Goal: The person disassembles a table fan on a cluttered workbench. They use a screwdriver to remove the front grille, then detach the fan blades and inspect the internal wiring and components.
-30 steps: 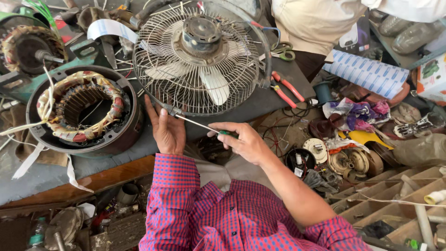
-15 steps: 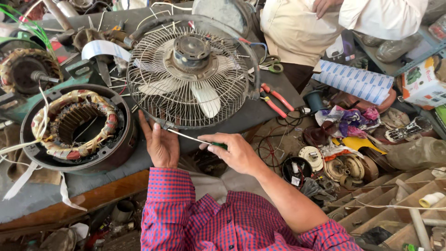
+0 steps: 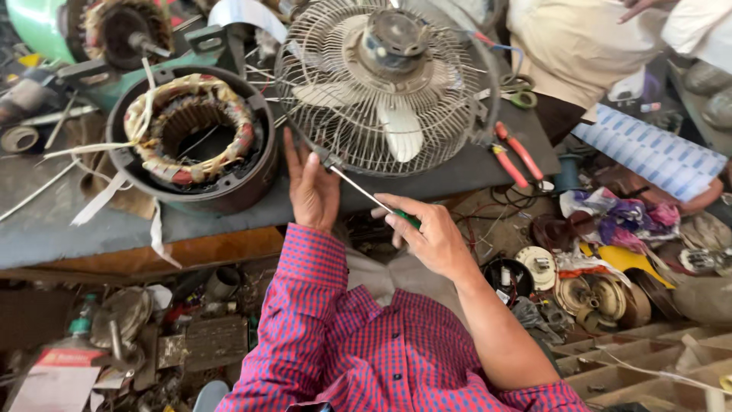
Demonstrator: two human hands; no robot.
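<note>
Grey cluttered workbench [image 3: 91, 221] — left hand [image 3: 313, 187] steadies fan guard [image 3: 381, 84], right hand [image 3: 431, 233] grips screwdriver [image 3: 366, 194].

A green-handled screwdriver [image 3: 374, 197] slants up to the wire fan guard [image 3: 381, 84] (grey, lying flat) at its lower rim.

One caged fan [image 3: 385, 84], one screwdriver [image 3: 374, 197], one wound motor stator [image 3: 191, 130] in a black housing, one red-handled pliers [image 3: 512, 156], and two hands: left [image 3: 313, 191], right [image 3: 431, 236].
</note>
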